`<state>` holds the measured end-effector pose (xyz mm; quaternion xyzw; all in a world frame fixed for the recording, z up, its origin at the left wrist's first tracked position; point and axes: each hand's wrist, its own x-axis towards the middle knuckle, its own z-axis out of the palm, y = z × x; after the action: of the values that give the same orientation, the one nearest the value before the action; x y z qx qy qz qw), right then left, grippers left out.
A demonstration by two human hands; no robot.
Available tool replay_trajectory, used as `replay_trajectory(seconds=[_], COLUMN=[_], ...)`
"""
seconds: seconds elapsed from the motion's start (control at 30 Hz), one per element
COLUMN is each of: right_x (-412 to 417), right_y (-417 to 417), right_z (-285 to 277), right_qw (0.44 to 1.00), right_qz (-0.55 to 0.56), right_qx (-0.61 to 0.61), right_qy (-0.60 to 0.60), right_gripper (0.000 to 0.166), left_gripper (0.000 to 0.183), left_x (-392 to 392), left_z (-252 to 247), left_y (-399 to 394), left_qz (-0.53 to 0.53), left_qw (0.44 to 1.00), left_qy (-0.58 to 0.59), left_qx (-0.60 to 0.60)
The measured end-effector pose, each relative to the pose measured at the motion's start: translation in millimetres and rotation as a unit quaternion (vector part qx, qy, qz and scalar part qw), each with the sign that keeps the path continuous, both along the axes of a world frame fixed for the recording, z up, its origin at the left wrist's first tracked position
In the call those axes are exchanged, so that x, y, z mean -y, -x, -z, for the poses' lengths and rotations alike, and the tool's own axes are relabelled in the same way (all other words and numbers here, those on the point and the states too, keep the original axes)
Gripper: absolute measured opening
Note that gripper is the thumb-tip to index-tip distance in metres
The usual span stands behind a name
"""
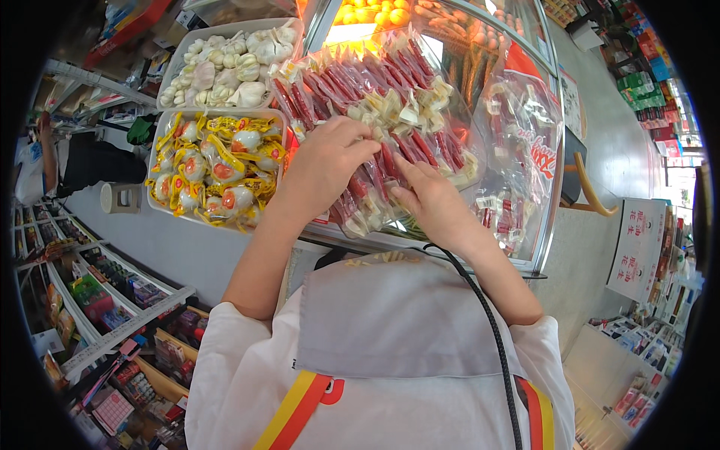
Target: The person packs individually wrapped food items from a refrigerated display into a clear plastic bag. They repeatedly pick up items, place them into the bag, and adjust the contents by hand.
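Observation:
Many thin red sausages in clear plastic wrappers [343,81] lie in rows in a clear tray on a glass display case. My left hand [332,160] rests on the near left part of the rows, its fingers bent over the wrappers by the middle. To its right, my right hand [427,194] touches a wrapped red sausage [388,160] with the index finger, the thumb apart from it. Whether the left fingertips grip a wrapper is hidden. A clear plastic bag [520,146] with red print, holding more wrapped sausages, lies right of the tray.
At the left stand a white tub of garlic bulbs [225,67] and a tub of wrapped eggs [216,169]. Under the glass are oranges [371,14] and other food. A wooden chair [585,180] stands right of the case. Another person [45,163] is at the far left, near shelves of goods [118,281].

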<state>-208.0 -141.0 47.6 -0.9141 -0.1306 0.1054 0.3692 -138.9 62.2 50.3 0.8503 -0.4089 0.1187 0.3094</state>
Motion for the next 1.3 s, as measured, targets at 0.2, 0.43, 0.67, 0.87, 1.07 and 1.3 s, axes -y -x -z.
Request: replay_trajectory(seconds=[0.2,0.43,0.67,0.87,1.07,1.3], right_x=[-12.6,-0.1,-8.5,12.9,-4.7,0.8], right_y=[-9.6,-29.6,-24.0,-6.0,-2.0,-11.8], right_z=[0.4,16.5,-2.2,-5.0,5.0,25.5], right_qw=[1.0,0.996,0.996,0.988,0.996,0.997], right_qz=[0.005,0.022,-0.016,-0.073,-0.03,-0.005], right_qx=[0.018,-0.044,-0.074,-0.099,-0.04,-0.001], right_qy=[0.001,-0.08,-0.038,-0.097,-0.07,-0.076], right_gripper=[0.051,0.047,0.058,0.09,0.083,0.071], left_gripper=[0.013,0.027,0.029,0.025,0.026,0.028], left_x=[1.0,10.1,1.9,-2.1,11.8,0.2], left_z=[6.8,4.5,2.4,9.8,5.7,-11.9], left_y=[-9.4,-13.5,-14.7,-18.2,-14.8,3.2], left_qz=[-0.037,-0.05,-0.028,0.006,-0.04,0.015], left_qw=[0.998,0.998,0.997,0.998,0.995,0.999], left_qy=[-0.042,-0.035,-0.065,-0.045,-0.095,-0.047], left_qx=[-0.012,0.017,-0.007,-0.039,-0.008,0.017])
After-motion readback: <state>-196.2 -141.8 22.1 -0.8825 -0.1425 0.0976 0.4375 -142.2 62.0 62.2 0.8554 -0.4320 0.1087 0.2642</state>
